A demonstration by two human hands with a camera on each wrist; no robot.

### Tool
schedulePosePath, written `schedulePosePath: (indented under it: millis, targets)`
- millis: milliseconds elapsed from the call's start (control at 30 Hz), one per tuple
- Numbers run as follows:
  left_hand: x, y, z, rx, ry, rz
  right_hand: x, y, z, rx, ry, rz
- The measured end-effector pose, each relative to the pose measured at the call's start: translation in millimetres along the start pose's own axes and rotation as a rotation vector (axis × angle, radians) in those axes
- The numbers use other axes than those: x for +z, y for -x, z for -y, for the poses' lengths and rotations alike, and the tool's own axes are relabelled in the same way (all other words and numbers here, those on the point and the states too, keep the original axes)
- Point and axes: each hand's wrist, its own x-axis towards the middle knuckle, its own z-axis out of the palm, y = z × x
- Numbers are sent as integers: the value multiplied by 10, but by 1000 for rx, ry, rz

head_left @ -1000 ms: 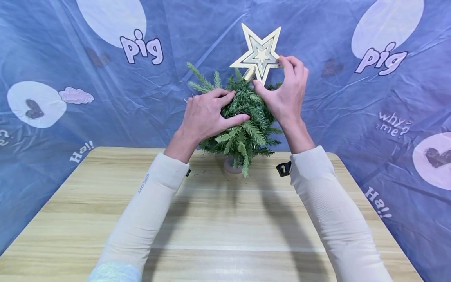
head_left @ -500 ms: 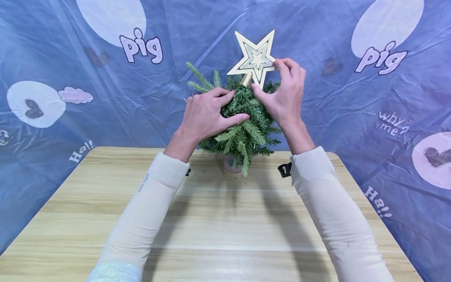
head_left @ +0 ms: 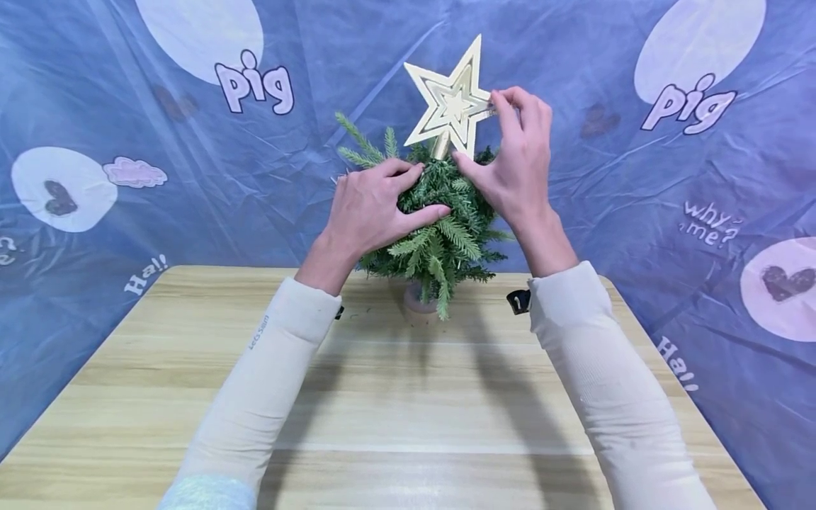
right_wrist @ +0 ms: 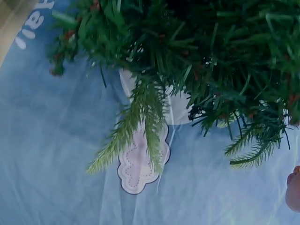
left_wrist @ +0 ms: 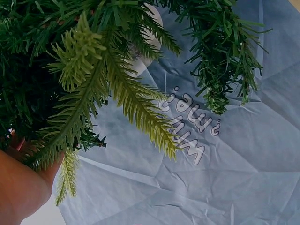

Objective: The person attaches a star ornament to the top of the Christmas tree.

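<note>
A small artificial Christmas tree (head_left: 440, 248) stands on the table, its green branches also filling the upper part of the left wrist view. My left hand (head_left: 372, 205) grips the upper foliage from the left, thumb across the front. On the right, my right hand (head_left: 519, 156) holds a gold star topper (head_left: 454, 106) by its right and lower points, between fingers and thumb. The star leans to the left. Its short tube (head_left: 440, 146) meets the top of the tree; whether a tip is inside it is hidden. Only a bit of hand (right_wrist: 293, 192) shows in the right wrist view.
The light wooden table (head_left: 408, 418) reaches back to a blue printed cloth (head_left: 357, 42) hanging behind and at both sides. A pale round base (head_left: 421, 301) carries the tree near the table's far edge. A black strap piece (head_left: 519, 302) sticks out beside the right cuff.
The star has shifted left and turned counterclockwise in my right hand, and its tube is more upright at the treetop. My left hand and the tree look still.
</note>
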Motion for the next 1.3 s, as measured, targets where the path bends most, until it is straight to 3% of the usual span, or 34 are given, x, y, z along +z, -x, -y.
schedulePosePath:
  millis: [300,767,1033,1300]
  targets:
    - [-21,17,18,-18,3,13,20,-35,17,-161,64,-23]
    - [-57,11,51,-35,7,7,-9,-142,182,-64,178,112]
    - [-56,-17,40,-32,5,2,-17,-178,231,23,168,99]
    - [-29,-14,17,-13,6,8,-14,-100,231,-25,142,13]
